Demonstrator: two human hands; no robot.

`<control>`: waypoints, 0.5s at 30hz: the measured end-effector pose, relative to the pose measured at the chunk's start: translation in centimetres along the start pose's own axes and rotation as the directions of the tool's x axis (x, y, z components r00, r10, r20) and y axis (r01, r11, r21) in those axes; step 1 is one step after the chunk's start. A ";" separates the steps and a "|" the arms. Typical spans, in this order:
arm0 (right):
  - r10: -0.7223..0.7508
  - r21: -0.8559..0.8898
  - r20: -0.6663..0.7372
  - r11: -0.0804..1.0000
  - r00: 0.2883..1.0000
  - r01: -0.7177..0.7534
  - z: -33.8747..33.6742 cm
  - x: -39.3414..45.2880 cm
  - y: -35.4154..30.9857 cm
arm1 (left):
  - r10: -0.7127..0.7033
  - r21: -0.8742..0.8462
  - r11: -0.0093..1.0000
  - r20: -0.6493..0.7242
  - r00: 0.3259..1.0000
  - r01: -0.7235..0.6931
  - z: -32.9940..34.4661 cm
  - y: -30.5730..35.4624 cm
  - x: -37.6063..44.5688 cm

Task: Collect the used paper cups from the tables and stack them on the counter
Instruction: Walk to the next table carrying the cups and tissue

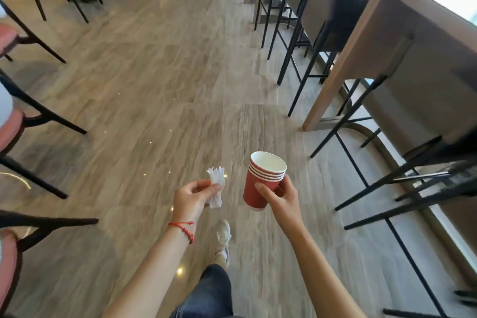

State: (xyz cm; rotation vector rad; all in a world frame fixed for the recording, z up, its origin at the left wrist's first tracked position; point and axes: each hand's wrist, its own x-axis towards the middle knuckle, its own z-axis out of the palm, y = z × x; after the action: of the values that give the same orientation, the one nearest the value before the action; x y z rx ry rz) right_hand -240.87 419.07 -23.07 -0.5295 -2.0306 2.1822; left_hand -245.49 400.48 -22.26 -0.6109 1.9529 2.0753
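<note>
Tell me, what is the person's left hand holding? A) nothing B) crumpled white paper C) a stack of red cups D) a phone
B: the left hand pinches crumpled white paper, while the right hand grips the stack of red cups.

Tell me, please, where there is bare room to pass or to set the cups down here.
Bare floor runs between the pink chairs and the bar stools. The long counter top shows bare; beneath it, stool legs crowd. Both hands are full: cup stack, napkin.
</note>
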 end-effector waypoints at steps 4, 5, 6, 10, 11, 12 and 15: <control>-0.009 0.001 -0.009 1.000 1.000 0.009 0.8 9.4 -1.4 | -0.008 -0.013 1.000 0.031 1.000 0.008 4.0 4.1 8.4; -0.009 -0.001 -0.018 1.000 1.000 0.009 0.9 11.7 -1.9 | -0.010 -0.012 1.000 0.034 0.999 0.010 5.0 5.3 10.4; -0.010 -0.002 -0.028 1.000 1.000 0.010 1.0 13.8 -2.4 | -0.006 -0.006 1.000 0.043 0.999 0.006 6.0 6.6 12.4; -0.037 -0.001 -0.071 0.999 0.997 0.037 0.9 21.7 -4.8 | 0.030 0.013 0.999 0.090 0.995 -0.032 9.9 11.8 19.6; -0.038 -0.002 -0.080 0.999 0.996 0.038 0.7 23.4 -5.5 | 0.041 0.017 0.999 0.089 0.995 -0.043 10.9 12.9 21.2; -0.036 -0.005 -0.090 0.999 0.995 0.035 0.6 25.1 -6.1 | 0.044 0.022 0.999 0.094 0.995 -0.046 11.9 13.8 22.6; -0.044 -0.018 -0.114 0.999 0.992 0.043 0.0 30.1 -7.4 | 0.027 0.027 0.999 0.125 0.992 -0.031 15.1 15.7 26.6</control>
State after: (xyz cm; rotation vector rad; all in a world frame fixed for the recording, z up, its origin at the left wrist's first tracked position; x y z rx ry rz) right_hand -270.06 429.25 -21.01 -0.5919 -1.9826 2.0631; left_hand -278.14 410.96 -19.67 -0.4382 1.9290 2.0462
